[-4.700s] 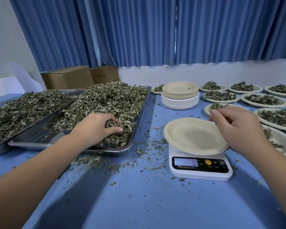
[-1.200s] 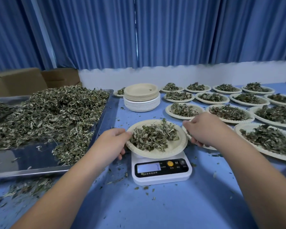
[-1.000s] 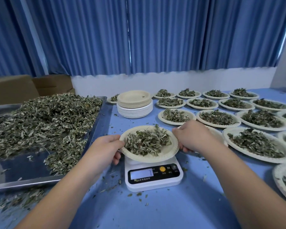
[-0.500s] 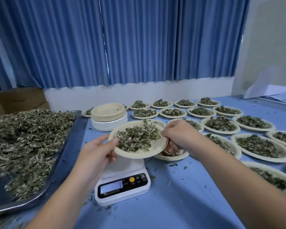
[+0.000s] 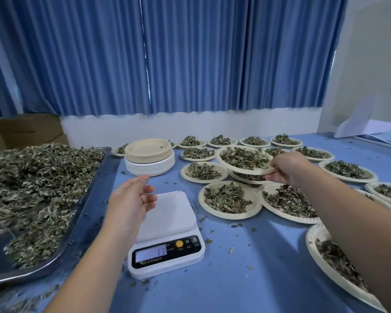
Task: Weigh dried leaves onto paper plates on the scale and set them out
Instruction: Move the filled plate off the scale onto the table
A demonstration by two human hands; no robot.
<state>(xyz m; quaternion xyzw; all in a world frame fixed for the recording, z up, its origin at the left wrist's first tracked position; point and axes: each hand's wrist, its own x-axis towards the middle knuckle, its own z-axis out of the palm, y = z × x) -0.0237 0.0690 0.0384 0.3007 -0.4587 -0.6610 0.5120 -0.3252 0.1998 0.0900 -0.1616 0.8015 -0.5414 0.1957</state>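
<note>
The right hand (image 5: 289,169) pinches the near-right rim of a plate (image 5: 255,171), thumb on top and fingers curled beneath. The plate carries a heap of leaves (image 5: 242,158) and is held above the table (image 5: 246,279), over the rows of filled plates (image 5: 227,199) on the right. It covers most of another filled plate (image 5: 248,178) beneath it, of which only a near sliver shows.

The left hand (image 5: 133,199) is released, its fingers loosely spread and grasping nothing. It hangs over the left edge of the scale (image 5: 167,231) and hides that side of the platform. The rest of the platform is bare. The display is lit, but its digits are too blurred to read.

A stack (image 5: 149,159) of unused plates stands behind the scale and hides most of one filled plate at its left.

The tray (image 5: 93,213) of loose leaves runs out of frame on the left, so its full extent cannot be told. Cardboard boxes (image 5: 27,132) behind it are also cut off.

At lower right a plate (image 5: 318,263) is partly hidden by the right forearm and clipped by the frame's edge. The farthest plates, in front of the curtain (image 5: 190,53), are small and their contents read only as dark heaps. Crumbs dot the table around the scale.
</note>
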